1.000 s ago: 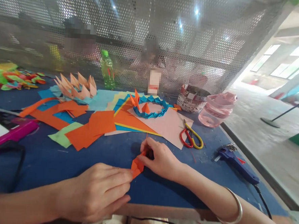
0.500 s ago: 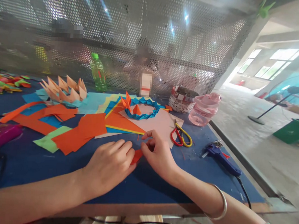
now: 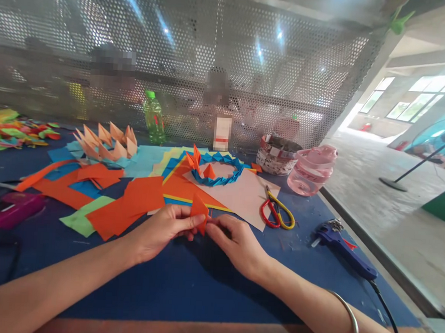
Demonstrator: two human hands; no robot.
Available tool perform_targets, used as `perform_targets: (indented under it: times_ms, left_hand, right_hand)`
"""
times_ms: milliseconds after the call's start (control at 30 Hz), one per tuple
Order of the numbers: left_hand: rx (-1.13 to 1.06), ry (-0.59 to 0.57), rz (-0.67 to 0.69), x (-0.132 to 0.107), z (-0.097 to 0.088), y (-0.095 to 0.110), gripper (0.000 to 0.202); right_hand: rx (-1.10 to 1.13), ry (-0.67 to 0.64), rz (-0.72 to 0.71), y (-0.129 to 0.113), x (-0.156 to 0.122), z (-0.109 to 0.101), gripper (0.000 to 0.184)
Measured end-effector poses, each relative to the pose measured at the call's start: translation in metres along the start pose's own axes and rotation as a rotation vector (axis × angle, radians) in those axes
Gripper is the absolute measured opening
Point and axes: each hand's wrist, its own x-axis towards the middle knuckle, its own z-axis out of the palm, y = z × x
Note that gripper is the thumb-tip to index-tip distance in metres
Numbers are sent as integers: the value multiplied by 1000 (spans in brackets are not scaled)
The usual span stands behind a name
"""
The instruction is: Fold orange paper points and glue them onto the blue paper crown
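Though cluttered, blue tabletop [image 3: 162,293]; grey floor [image 3: 365,170]

Pretty bright daylight overall, with the windows [image 3: 405,106] at far right washed out. There's streaky bluish-white glare across the far mesh screen [image 3: 169,47], and stuff behind it is murky, pixelated in spots. Soft shadow below the right hand [image 3: 242,245]. Wide-lens stretch toward the edges, magenta tool [image 3: 18,212] at left kinda smeary.

the blue tabletop [image 3: 184,295] carries orange paper [image 3: 127,211], a pink bottle [image 3: 311,171] and a glue gun [image 3: 347,252]
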Motion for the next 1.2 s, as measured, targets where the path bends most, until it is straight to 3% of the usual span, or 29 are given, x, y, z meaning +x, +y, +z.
perform_targets:
  times_ms: [167,300,400,767,833,1000,1100,1200]
  left_hand:
    - [38,-24,72,-4,5,2,28]
    - [53,73,94,-3,1,8,31]
    - [-20,75,82,-3,-3,9,30]
    - [-122,141,78,1,-9,8,28]
    - [-114,176,82,2,-12,10,29]
    - [-48,191,94,5,-20,10,19]
    - [-28,108,126,8,-24,9,23]
    - [13,82,137,8,-23,7,31]
  right_hand:
    - [-83,-3,-37,-3,-1,4,26]
    - [-62,-21,34,-3,0,5,22]
    - [-61,-43,54,-4,0,5,22]
    - [-282,-111,-116,-5,-1,-1,16]
    - [-344,-143,-156,-13,-7,-11,5]
    - [-527,-39,-125,-38,-41,-57,14]
    - [-706,118,26,-32,-70,-90,19]
    - [-999,264,315,-2,-105,-120,34]
